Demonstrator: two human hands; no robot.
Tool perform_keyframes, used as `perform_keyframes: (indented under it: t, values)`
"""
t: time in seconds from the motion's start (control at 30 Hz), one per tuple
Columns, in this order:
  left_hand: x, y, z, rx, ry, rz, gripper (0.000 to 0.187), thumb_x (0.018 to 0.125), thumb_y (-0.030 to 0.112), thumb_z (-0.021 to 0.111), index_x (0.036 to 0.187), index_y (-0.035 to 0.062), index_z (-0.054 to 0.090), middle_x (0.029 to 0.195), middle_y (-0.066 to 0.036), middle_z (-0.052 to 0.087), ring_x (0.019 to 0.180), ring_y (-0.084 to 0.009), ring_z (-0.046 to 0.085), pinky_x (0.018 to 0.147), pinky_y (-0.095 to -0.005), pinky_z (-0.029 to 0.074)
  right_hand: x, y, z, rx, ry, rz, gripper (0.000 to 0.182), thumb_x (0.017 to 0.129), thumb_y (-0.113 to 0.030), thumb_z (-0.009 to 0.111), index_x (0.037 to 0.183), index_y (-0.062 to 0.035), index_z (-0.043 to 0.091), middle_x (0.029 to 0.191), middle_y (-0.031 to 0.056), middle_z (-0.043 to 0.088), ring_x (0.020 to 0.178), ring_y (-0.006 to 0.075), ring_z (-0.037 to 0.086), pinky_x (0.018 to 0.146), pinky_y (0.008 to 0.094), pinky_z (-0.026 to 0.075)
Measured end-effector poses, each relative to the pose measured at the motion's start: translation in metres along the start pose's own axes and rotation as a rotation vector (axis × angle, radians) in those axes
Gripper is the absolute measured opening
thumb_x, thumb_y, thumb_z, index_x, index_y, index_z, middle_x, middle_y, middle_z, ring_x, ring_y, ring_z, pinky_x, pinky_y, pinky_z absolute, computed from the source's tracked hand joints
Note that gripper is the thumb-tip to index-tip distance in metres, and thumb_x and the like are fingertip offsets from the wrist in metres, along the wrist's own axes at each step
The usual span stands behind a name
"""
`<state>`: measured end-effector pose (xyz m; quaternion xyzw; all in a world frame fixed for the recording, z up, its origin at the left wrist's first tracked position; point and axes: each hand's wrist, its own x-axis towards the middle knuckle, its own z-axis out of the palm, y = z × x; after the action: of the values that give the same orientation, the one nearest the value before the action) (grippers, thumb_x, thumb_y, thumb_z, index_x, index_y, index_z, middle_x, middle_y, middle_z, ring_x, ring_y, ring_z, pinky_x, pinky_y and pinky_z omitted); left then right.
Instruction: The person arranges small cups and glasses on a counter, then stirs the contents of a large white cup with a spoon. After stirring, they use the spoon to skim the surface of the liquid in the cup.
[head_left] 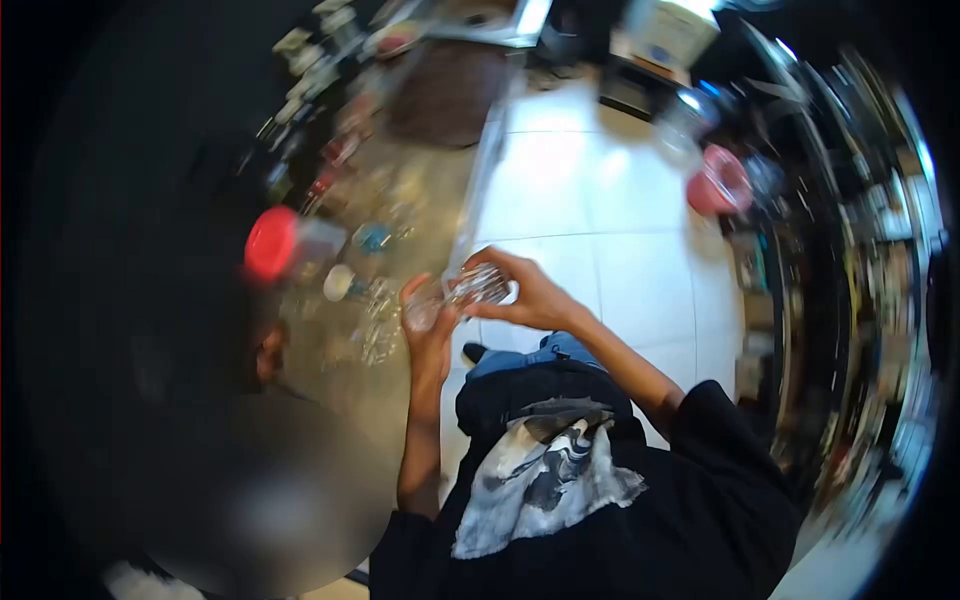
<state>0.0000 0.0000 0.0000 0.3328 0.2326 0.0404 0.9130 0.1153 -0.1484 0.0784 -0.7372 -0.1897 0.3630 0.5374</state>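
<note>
Near the middle of the head view, my left hand (430,325) is wrapped round a clear container (423,308), possibly glass or plastic. My right hand (530,293) grips another clear, ridged piece (480,285) from the right side. The two pieces meet or nearly meet between my hands; blur hides whether they touch. Left of my hands, on the counter (340,385), lie several small clear items (380,325), a round white-topped item (339,283) and a blue item (372,238).
A container with a red lid (272,244) stands at the counter's left. A brown mat (448,95) lies at its far end. White floor tiles (550,190) run beside it. A pink bowl-like container (720,182) and packed shelves (860,300) are on the right.
</note>
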Motion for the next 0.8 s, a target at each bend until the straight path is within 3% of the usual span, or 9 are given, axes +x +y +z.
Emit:
perform_keyframes:
  t: [0.07,0.13,0.17,0.2,0.23,0.27,0.33,0.7,0.8]
  values:
    - [0.028,0.024,-0.027,0.078,-0.13,-0.087,0.086,0.077,0.024,0.085,0.144,0.0088,0.033,0.124,-0.013,0.057,0.116,-0.0244,0.058,0.099,-0.0383,0.048,0.016,-0.004,0.024,-0.091,0.14,-0.036,0.052,0.08,-0.032,0.082,0.116,-0.0028,0.058,0.108,0.0153,0.068,0.102,0.0303,0.067,0.087,0.0394,0.053]
    - [0.067,0.001,0.02,-0.045,-0.303,-0.097,0.087,0.076,0.016,0.086,0.142,0.0035,0.032,0.123,-0.017,0.058,0.111,-0.0277,0.061,0.097,-0.0422,0.052,-0.009,-0.015,-0.016,-0.254,0.336,-0.136,0.052,0.081,-0.032,0.08,0.117,-0.0028,0.056,0.11,0.0165,0.065,0.104,0.0341,0.064,0.089,0.0398,0.05]
    - [0.088,0.001,0.017,-0.014,-0.423,-0.111,0.088,0.076,0.018,0.087,0.143,0.0037,0.032,0.121,-0.016,0.059,0.109,-0.0279,0.062,0.095,-0.041,0.052,-0.008,-0.016,-0.015,-0.325,0.414,-0.138,0.051,0.08,-0.024,0.082,0.117,0.0005,0.058,0.11,0.0159,0.063,0.099,0.0279,0.065,0.085,0.0359,0.053]
    - [0.109,0.116,-0.019,0.307,-0.431,-0.073,0.09,0.076,0.02,0.087,0.144,0.004,0.031,0.121,-0.015,0.059,0.108,-0.0278,0.062,0.095,-0.0403,0.053,0.052,-0.031,0.045,-0.079,0.486,-0.28,0.051,0.081,-0.025,0.081,0.118,0.0007,0.058,0.11,0.0164,0.063,0.099,0.029,0.065,0.085,0.0364,0.053]
    - [0.096,0.138,-0.007,0.451,-0.414,-0.111,0.092,0.076,0.023,0.087,0.145,0.0044,0.03,0.12,-0.015,0.059,0.108,-0.0276,0.063,0.094,-0.0396,0.053,0.043,-0.033,0.056,0.046,0.516,-0.275,0.052,0.081,-0.027,0.081,0.118,0.0009,0.057,0.109,0.017,0.063,0.099,0.0301,0.065,0.086,0.037,0.053]
    - [0.109,0.027,0.057,0.274,-0.549,-0.158,0.094,0.076,0.025,0.087,0.147,0.0056,0.029,0.12,-0.015,0.059,0.107,-0.0275,0.063,0.093,-0.0393,0.054,-0.02,-0.001,-0.025,-0.174,0.591,-0.171,0.053,0.081,-0.028,0.081,0.119,0.001,0.057,0.109,0.0173,0.062,0.099,0.031,0.065,0.086,0.0376,0.052]
    - [0.107,-0.075,0.15,0.192,-0.728,-0.232,0.097,0.076,0.029,0.086,0.15,0.0092,0.026,0.12,-0.016,0.06,0.107,-0.0277,0.063,0.092,-0.0393,0.055,-0.11,0.018,-0.111,-0.332,0.705,-0.093,0.053,0.082,-0.03,0.08,0.119,0.0007,0.057,0.11,0.0175,0.063,0.1,0.0323,0.065,0.086,0.0389,0.052]
    - [0.189,-0.113,0.208,0.493,-1.023,-0.802,0.089,0.076,0.013,0.084,0.146,0.0107,0.029,0.116,-0.018,0.061,0.103,-0.0278,0.066,0.09,-0.0383,0.058,-0.1,0.071,-0.09,-0.214,1.209,0.197,0.063,0.08,-0.045,0.077,0.125,-0.0065,0.055,0.113,0.0143,0.063,0.102,0.0361,0.064,0.092,0.0443,0.05]
    - [0.168,-0.225,0.302,0.806,-1.071,-0.803,0.078,0.076,0.003,0.079,0.142,0.0086,0.038,0.11,-0.013,0.063,0.097,-0.0213,0.066,0.087,-0.0339,0.057,-0.185,0.137,-0.183,-0.093,1.24,0.204,0.07,0.077,-0.045,0.079,0.13,-0.0078,0.053,0.118,0.0148,0.062,0.105,0.0361,0.063,0.093,0.0443,0.049]
